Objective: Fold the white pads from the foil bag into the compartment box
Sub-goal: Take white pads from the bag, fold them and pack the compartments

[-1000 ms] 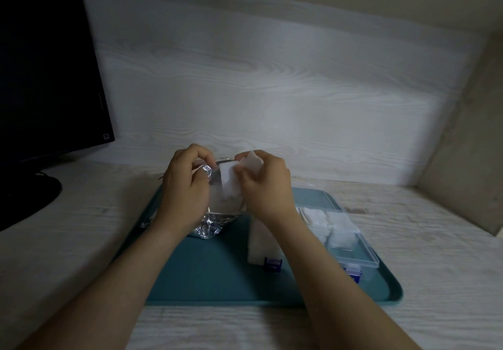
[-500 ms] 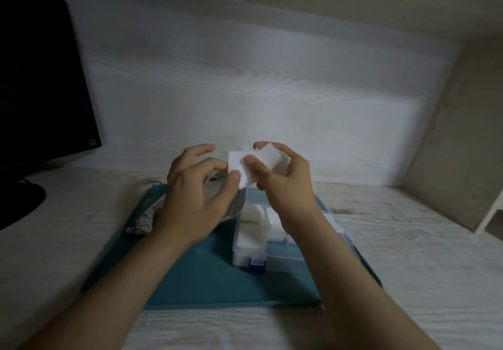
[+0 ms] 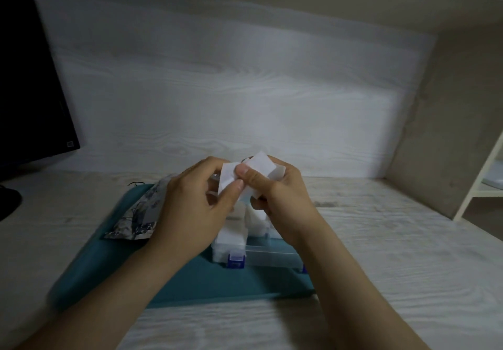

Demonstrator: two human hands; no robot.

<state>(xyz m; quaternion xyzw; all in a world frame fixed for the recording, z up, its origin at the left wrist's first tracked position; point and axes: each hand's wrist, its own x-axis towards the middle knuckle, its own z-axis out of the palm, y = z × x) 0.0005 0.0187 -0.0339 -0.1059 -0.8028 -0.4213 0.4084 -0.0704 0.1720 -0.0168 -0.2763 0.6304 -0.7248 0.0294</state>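
head view, single frame, dim light. far left of the frame: dark monitor (image 3: 30, 77), not involved. left of centre: foil bag (image 3: 140, 213) lies crumpled and flat on the left part of the teal tray (image 3: 109, 273), just beside the left wrist, touched by neither hand as far as i can see. centre: left hand (image 3: 196, 210) is raised above the tray, fingers curled, thumb tip pressed onto the left part of the white pad (image 3: 262, 165). right of it, touching: right hand (image 3: 280, 194) pinches the same pad, thumb on the front, fingers curled behind. pad is held in the air between both hands, partly folded, one flap tipped toward the upper right of the frame; exact crease line cannot be read. key relation: compartment box (image 3: 272, 254) sits on the tray directly below the pad in the frame, long side running left to right, its blue latch (image 3: 236, 261) facing the bottom edge. its left cells look filled with white pads; the clear stretch to the right lies under the right forearm. judgement: the fold is not yet finished; the drop is straight down, and the right hand is nearer the clear stretch.
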